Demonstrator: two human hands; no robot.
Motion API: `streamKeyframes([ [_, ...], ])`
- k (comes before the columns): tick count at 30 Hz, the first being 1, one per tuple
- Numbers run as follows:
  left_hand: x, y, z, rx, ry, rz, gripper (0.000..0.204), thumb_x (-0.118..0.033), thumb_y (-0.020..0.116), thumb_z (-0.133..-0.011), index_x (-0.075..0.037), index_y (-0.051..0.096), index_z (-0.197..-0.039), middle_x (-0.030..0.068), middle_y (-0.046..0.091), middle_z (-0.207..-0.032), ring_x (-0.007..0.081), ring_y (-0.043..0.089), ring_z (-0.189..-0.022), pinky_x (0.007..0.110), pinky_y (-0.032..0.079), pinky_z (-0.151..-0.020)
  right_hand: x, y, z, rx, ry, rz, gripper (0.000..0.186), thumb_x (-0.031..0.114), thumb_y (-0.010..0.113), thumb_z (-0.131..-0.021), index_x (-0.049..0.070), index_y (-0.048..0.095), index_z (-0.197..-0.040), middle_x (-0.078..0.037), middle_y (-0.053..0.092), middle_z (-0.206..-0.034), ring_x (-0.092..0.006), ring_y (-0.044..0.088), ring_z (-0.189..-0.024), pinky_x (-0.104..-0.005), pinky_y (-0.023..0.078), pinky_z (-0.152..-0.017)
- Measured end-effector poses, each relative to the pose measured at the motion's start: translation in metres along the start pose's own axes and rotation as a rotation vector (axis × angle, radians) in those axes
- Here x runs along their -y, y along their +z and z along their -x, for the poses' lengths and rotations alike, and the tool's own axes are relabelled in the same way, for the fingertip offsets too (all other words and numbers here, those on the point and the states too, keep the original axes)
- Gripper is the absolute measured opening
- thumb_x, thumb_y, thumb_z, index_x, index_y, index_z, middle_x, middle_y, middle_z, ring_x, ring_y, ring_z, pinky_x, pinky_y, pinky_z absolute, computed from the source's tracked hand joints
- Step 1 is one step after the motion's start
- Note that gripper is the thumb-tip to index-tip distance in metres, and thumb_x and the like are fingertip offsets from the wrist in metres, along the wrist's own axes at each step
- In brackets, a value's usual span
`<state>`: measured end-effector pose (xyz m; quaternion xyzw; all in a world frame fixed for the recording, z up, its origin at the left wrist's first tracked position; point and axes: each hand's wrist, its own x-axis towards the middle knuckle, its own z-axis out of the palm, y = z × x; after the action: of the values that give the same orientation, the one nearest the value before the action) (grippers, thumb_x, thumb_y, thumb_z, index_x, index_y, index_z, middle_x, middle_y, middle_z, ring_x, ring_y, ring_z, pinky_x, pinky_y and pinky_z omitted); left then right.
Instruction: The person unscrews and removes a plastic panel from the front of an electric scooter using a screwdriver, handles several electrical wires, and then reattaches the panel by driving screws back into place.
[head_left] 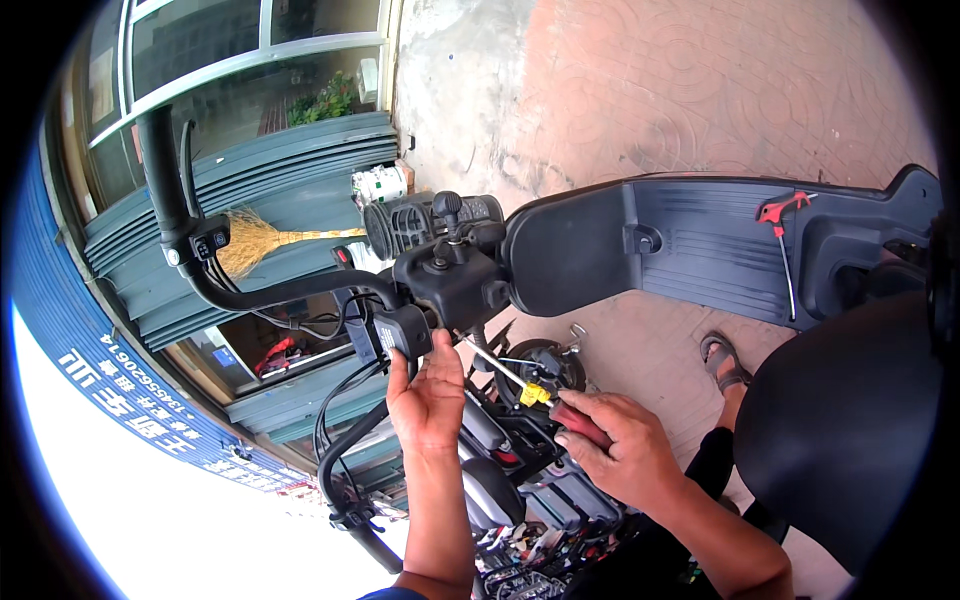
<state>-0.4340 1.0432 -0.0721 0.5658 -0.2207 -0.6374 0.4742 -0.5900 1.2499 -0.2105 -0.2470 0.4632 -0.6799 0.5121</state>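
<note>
My right hand [625, 445] is closed round the dark red handle of a screwdriver [508, 374] with yellow tape on its shaft. The shaft slants up and left, and its tip meets the area beside the black handlebar mount [455, 285]; exactly where it seats is hidden. My left hand [430, 395] has its thumb and fingers against the lower edge of a small black box [402, 332] beside that mount, gripping it. Black cables [325, 410] run from near the box along the handlebar [285, 292] of an electric scooter.
A red-handled T-shaped hex key [783, 225] lies on the scooter's black footboard [700, 245]. The black seat [845, 430] is at right. A straw broom [262, 240] and a white bucket [380, 184] are by the shutters. Other parked scooters [560, 500] stand below. One sandalled foot [722, 357] shows.
</note>
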Motion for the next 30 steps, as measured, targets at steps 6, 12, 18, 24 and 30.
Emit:
streamKeyframes([
  [6, 0.006, 0.0, -0.002, 0.008, 0.039, -0.022, 0.054, -0.031, 0.07, -0.107, 0.01, 0.056, -0.14, 0.0242, 0.068, -0.138, 0.0375, 0.069, -0.129, 0.048, 0.059, -0.11, -0.003, 0.002, -0.001, -0.015, 0.021, -0.026, 0.044, 0.015, 0.084, -0.092, 0.003, 0.071, -0.131, -0.014, 0.079, -0.111, -0.0335, 0.075, -0.099, -0.0427, 0.059, -0.09],
  [12, 0.003, -0.008, -0.006, 0.034, 0.066, -0.091, 0.048, -0.031, 0.067, -0.108, 0.006, 0.062, -0.137, 0.0213, 0.069, -0.138, 0.0368, 0.069, -0.128, 0.049, 0.057, -0.112, -0.001, 0.012, -0.017, -0.022, -0.02, 0.047, 0.038, 0.014, 0.083, -0.089, 0.006, 0.073, -0.124, -0.012, 0.078, -0.101, -0.0329, 0.073, -0.09, -0.0439, 0.058, -0.081],
  [18, 0.004, -0.007, -0.007, -0.005, 0.085, -0.086, 0.046, -0.032, 0.065, -0.109, 0.005, 0.063, -0.136, 0.0202, 0.069, -0.138, 0.0362, 0.067, -0.131, 0.049, 0.055, -0.114, 0.0, 0.02, -0.041, -0.038, -0.115, 0.076, 0.037, 0.008, 0.084, -0.085, 0.003, 0.075, -0.12, -0.012, 0.079, -0.101, -0.0323, 0.073, -0.087, -0.0428, 0.059, -0.079],
  [24, 0.004, -0.002, -0.004, -0.016, 0.049, -0.04, 0.05, -0.033, 0.066, -0.109, 0.008, 0.06, -0.137, 0.0228, 0.067, -0.139, 0.037, 0.066, -0.132, 0.05, 0.054, -0.116, 0.003, 0.024, -0.053, -0.033, -0.151, 0.11, 0.037, 0.005, 0.083, -0.082, 0.004, 0.076, -0.119, -0.01, 0.079, -0.103, -0.0298, 0.073, -0.086, -0.0418, 0.059, -0.077],
  [30, 0.003, -0.003, 0.0, 0.031, 0.039, -0.04, 0.056, -0.034, 0.069, -0.107, 0.009, 0.056, -0.14, 0.0244, 0.066, -0.141, 0.0374, 0.065, -0.133, 0.05, 0.054, -0.116, 0.007, 0.024, -0.059, -0.027, -0.236, 0.242, 0.033, 0.005, 0.083, -0.083, 0.006, 0.077, -0.116, -0.007, 0.08, -0.104, -0.0262, 0.071, -0.084, -0.0394, 0.059, -0.075],
])
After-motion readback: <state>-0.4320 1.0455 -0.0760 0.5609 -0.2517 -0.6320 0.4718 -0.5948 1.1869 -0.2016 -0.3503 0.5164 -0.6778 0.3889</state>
